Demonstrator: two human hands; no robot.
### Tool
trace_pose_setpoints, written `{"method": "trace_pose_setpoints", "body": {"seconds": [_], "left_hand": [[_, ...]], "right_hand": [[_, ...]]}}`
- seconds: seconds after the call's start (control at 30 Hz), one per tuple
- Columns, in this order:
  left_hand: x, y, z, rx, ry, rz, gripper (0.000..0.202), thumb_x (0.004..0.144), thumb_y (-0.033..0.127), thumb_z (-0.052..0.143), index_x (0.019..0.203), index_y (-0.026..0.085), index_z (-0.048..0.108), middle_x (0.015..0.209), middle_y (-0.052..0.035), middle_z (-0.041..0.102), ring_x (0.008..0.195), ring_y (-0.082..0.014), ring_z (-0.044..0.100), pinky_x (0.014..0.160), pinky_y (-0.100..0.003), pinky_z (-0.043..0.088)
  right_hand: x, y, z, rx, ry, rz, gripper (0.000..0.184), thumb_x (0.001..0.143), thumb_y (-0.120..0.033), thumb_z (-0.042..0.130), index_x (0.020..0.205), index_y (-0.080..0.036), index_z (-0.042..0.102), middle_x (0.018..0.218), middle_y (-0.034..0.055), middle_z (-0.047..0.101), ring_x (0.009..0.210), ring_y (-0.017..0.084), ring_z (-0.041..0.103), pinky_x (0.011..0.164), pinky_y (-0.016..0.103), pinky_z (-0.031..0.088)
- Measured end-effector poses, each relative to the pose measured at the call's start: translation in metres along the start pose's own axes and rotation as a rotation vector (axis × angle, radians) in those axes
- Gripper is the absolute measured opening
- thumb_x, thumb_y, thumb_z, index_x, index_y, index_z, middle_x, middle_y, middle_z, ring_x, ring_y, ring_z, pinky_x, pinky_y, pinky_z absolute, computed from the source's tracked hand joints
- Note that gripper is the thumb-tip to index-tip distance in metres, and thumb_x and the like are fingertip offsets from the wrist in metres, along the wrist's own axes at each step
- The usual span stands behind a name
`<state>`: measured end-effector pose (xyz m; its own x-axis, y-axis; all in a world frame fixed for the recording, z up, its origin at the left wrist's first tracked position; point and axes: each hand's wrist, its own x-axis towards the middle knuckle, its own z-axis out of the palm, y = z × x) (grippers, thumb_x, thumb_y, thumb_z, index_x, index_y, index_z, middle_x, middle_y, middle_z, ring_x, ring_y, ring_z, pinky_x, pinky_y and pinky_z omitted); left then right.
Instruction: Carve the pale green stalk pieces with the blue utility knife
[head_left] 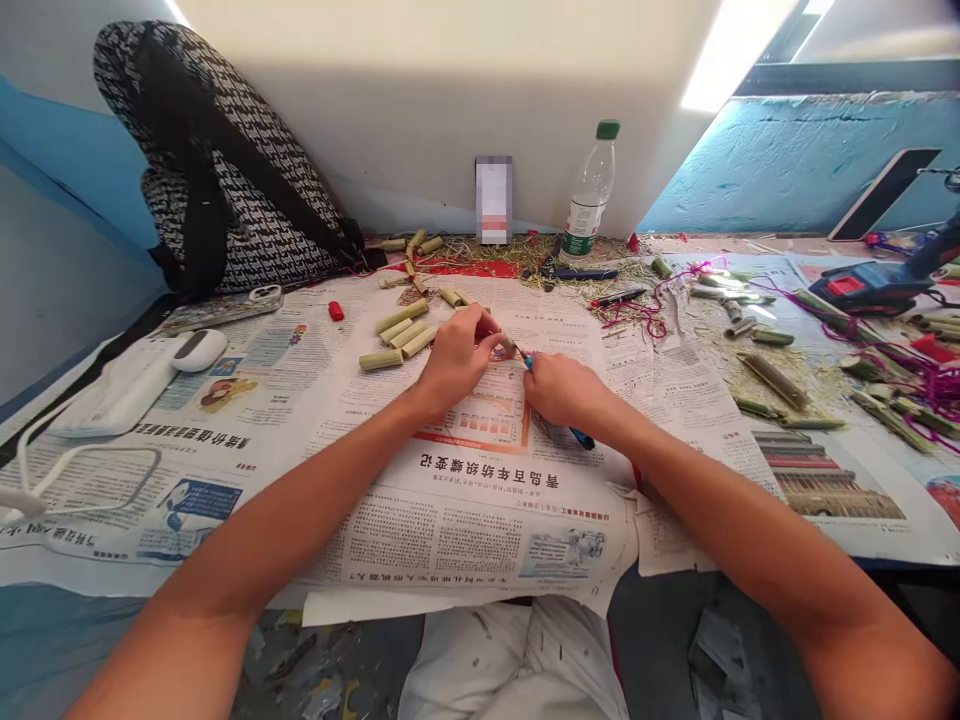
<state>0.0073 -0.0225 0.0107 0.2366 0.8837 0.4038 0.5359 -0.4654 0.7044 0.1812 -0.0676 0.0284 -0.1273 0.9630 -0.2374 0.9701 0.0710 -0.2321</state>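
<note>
Head view: I see left hand [456, 358] pinching a reed piece [508, 346], right hand [561, 390] gripping blue-handled tool [579, 437], mid-worktop [112, 480].

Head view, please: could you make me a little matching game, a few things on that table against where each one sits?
Things:
1. water bottle
2. patterned bag
3. power drill
4. small red item

Places:
A. far right of the table
B. on the newspaper, left of the cut stalk pieces
C. back left, against the wall
D. back centre, by the wall

Pairs: 1-D, 2-C, 3-A, 4-B
</note>
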Motion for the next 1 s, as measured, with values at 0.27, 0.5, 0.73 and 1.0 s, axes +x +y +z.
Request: {"method": "trace_pose_setpoints", "body": {"seconds": [0.27, 0.5, 0.73, 1.0], "left_hand": [[0.0, 0.003, -0.005, 0.036, -0.018, -0.016, 0.02, 0.09, 0.01, 0.073, 0.085, 0.02, 0.056, 0.083, -0.0018, 0.068, 0.079, -0.0179, 0.064, 0.078, -0.034, 0.052], [0.001, 0.0, -0.004, 0.049, -0.023, -0.006, 0.018, 0.091, 0.011, 0.069, 0.087, 0.021, 0.055, 0.087, -0.0032, 0.068, 0.082, -0.019, 0.065, 0.082, -0.037, 0.054], [0.002, -0.007, -0.004, -0.096, 0.01, -0.029, 0.032, 0.088, 0.001, 0.06, 0.108, 0.024, 0.05, 0.107, -0.0055, 0.072, 0.094, -0.0177, 0.071, 0.086, -0.035, 0.059], [0.001, 0.0, -0.007, -0.072, -0.005, -0.036, 0.034, 0.087, -0.001, 0.057, 0.109, 0.023, 0.051, 0.114, -0.0075, 0.073, 0.101, -0.0186, 0.073, 0.085, -0.035, 0.06]], "right_hand": [[0.003, -0.001, 0.002, 0.02, 0.013, -0.03, 0.041, 0.104, -0.031, 0.035, 0.115, -0.013, 0.069, 0.113, 0.0229, 0.076, 0.097, 0.034, 0.074, 0.073, 0.037, 0.051], [0.003, 0.0, -0.005, 0.018, -0.035, -0.029, 0.039, 0.1, -0.025, 0.041, 0.119, -0.012, 0.073, 0.117, 0.0234, 0.077, 0.1, 0.033, 0.075, 0.077, 0.037, 0.052], [0.009, 0.005, 0.0, 0.051, 0.064, 0.02, 0.045, 0.105, -0.04, 0.035, 0.118, -0.015, 0.07, 0.118, 0.0232, 0.075, 0.104, 0.037, 0.073, 0.079, 0.042, 0.053], [0.015, 0.01, -0.007, 0.111, 0.202, 0.097, 0.043, 0.106, -0.045, 0.035, 0.122, -0.017, 0.064, 0.117, 0.021, 0.074, 0.103, 0.036, 0.071, 0.081, 0.042, 0.052]]}}
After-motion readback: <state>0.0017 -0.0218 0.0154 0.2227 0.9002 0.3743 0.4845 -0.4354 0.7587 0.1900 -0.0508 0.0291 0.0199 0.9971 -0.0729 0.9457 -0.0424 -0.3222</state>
